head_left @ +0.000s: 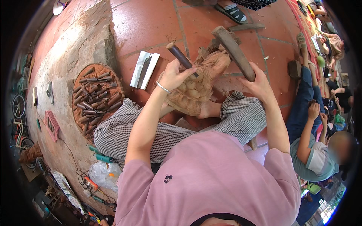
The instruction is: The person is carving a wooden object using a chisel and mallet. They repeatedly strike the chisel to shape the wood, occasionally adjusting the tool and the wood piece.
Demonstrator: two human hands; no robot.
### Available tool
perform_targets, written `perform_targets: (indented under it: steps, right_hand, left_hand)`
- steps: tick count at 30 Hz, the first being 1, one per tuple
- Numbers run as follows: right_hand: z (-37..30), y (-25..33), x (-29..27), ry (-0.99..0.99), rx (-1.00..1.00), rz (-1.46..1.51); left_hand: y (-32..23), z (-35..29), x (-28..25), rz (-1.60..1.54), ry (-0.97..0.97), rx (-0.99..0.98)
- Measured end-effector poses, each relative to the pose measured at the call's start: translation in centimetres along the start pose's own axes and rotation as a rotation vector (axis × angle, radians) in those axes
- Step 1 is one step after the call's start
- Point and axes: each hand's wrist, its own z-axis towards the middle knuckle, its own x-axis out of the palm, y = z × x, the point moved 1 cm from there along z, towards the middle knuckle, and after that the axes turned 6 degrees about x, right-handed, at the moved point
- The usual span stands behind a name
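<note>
A carved wooden piece [192, 92], light brown with rounded bumps, lies in front of my crossed legs, against my bare foot. My left hand [174, 77] is closed round a carving chisel [180, 56] with a dark shaft. The chisel slants over the carving, its lower end near the wood; whether it touches I cannot tell. In my right hand [260, 84] is a thick wooden mallet [233, 51], shaped like a club. It is tilted up and to the left, above the right side of the carving.
Left of my knee, a round tray [120, 81] of reddish sawdust holds several chisels [96, 100]. A dark flat bar [144, 69] lies on a white sheet [136, 77]. A plastic bag [103, 175] and power tools lie lower left. A person [315, 150] sits at the right.
</note>
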Motion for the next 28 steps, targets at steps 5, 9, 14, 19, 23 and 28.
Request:
perform_targets:
  steps: [5, 9, 14, 19, 23, 28]
  right_hand:
    - [1.7, 2.4, -0.7, 0.032, -0.111, -0.038]
    - [3.5, 4.2, -1.6, 0.065, -0.234, -0.183]
    - [4.1, 8.4, -1.9, -0.127, -0.521, -0.479]
    - [4.0, 11.0, -2.7, -0.148, -0.546, -0.818]
    - [3.9, 10.6, -2.9, -0.102, -0.499, -0.592]
    - [4.2, 10.2, -2.8, -0.067, -0.542, -0.412]
  left_hand:
    - [0.4, 0.1, -0.1, -0.132, 0.032, 0.009]
    - [0.2, 0.6, -0.4, -0.107, 0.082, 0.018]
    - [0.0, 0.8, 0.1, 0.007, 0.114, 0.055]
    - [-0.4, 0.4, 0.7, 0.282, 0.067, 0.134]
    - [-0.2, 0.3, 1.1, -0.036, 0.031, 0.084]
    - [0.4, 0.3, 0.6, 0.026, 0.068, 0.065]
